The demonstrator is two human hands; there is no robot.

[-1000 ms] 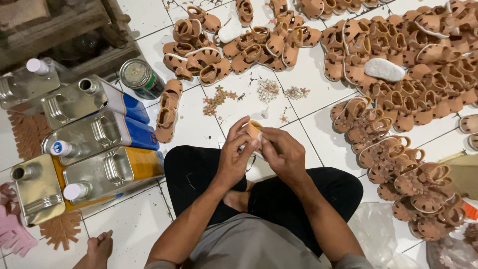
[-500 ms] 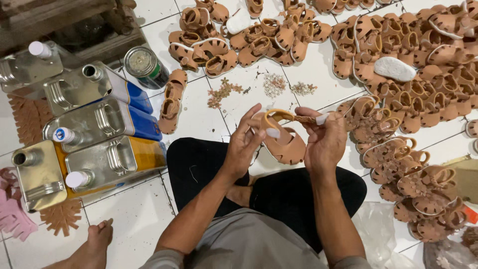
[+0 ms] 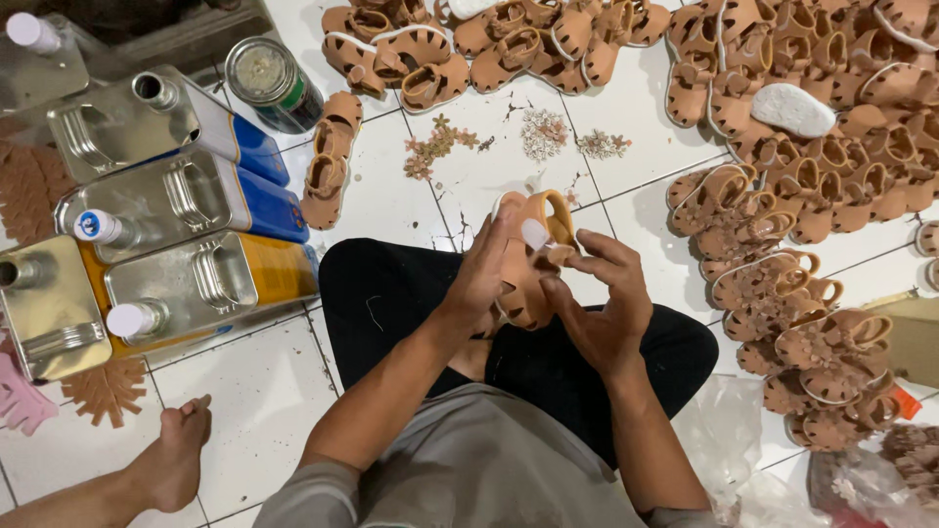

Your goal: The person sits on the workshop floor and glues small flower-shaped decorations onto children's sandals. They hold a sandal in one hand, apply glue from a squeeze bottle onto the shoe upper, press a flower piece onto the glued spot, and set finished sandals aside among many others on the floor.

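Note:
I sit cross-legged on a white tiled floor. My left hand (image 3: pixel 481 279) holds a small tan sandal (image 3: pixel 528 293) upright over my lap, fingers against its side. A small white piece (image 3: pixel 535 233) shows at the strap (image 3: pixel 558 210), by my left thumb. My right hand (image 3: pixel 604 303) is on the sandal's right side, with its curled fingertips pinching the strap area. Whether the white piece is held or stuck on, I cannot tell.
Piles of tan sandals lie at the top (image 3: pixel 469 44) and right (image 3: pixel 802 205), with a white sole (image 3: pixel 792 110) on them. Several metal cans (image 3: pixel 186 205) and a round tin (image 3: pixel 269 83) stand at the left. Small flower trims (image 3: pixel 435 147) dot the tiles. Another person's foot (image 3: pixel 176 455) is at the lower left.
My right hand, which had pulled away to the right half a second ago, has come back to the sandal. The sandal stays in my left hand.

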